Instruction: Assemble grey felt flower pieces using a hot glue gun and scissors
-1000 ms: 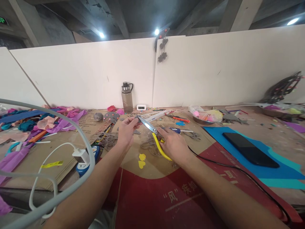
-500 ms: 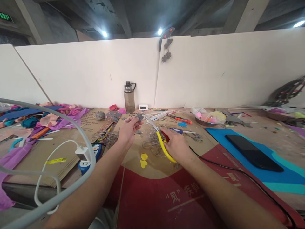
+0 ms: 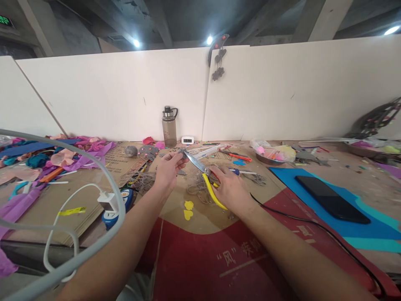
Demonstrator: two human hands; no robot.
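Between the thumb and fingers of my left hand (image 3: 169,169) is a small dark grey piece (image 3: 182,153), probably felt, mostly hidden by the fingers and blades. My right hand (image 3: 230,186) grips yellow-handled scissors (image 3: 210,190). Their blades point up and left, nearly together, with the tips at the grey piece; whether they cut into it I cannot tell. Below the hands, two small yellow cut-outs (image 3: 188,210) lie on the cardboard. Tangled grey cord (image 3: 196,187) lies behind the scissors, and more cord (image 3: 142,179) is beside my left wrist.
A bottle (image 3: 169,127) and a small white clock (image 3: 187,140) stand by the white partition (image 3: 125,96). At right, a phone (image 3: 331,198) rests on blue sheets. A white charger (image 3: 108,202) and a thick grey cable (image 3: 120,200) are at left. A bowl (image 3: 270,159) holds wrapped pieces.
The scissor blades have swung closer together, and their tips have met the grey piece in my left hand. The yellow handles have drawn closer. My left hand has barely moved.
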